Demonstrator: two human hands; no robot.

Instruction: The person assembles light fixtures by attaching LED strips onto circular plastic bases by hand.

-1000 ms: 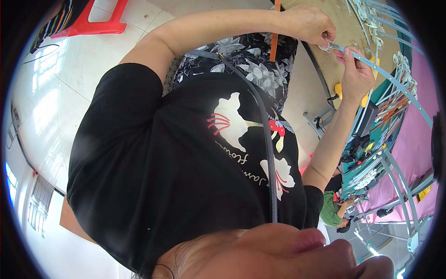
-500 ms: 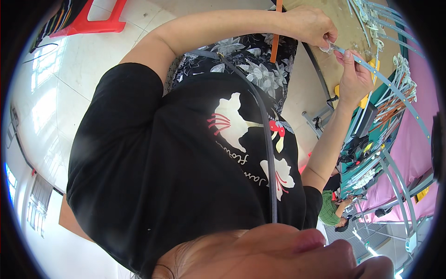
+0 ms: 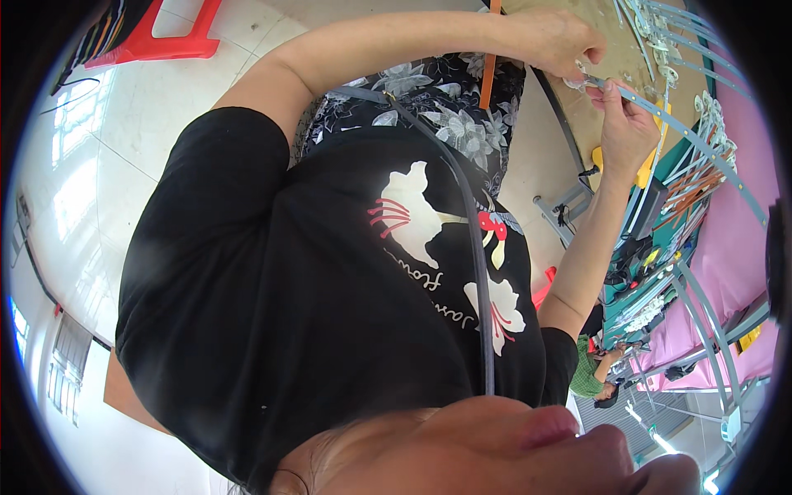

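Observation:
My left hand (image 3: 561,48) comes in from the upper left with its fingertips bent down. It pinches a small clear plastic piece (image 3: 580,80) at the end of a long grey-blue strip (image 3: 705,148) with a row of small dots along it. Close by, my right hand (image 3: 629,132) grips that strip between thumb and fingers a short way from its end. The rest of the strip arcs away to the right, over the heaped work surface. How the clear piece and the strip meet is partly hidden by my fingers.
Below my hands is a tan tabletop (image 3: 569,103) with similar strips and white fittings at its far side. Yellow tools, bundled white and orange strips (image 3: 693,194), and pink cloth (image 3: 701,280) lie rightward. An orange strip (image 3: 488,82) hangs by my lap. A red stool (image 3: 177,41) stands left; a co-worker (image 3: 586,375) is lower right.
My left fingers have shifted slightly up and left with the clear piece. My right fingers still grip the strip, whose far part has risen a little.

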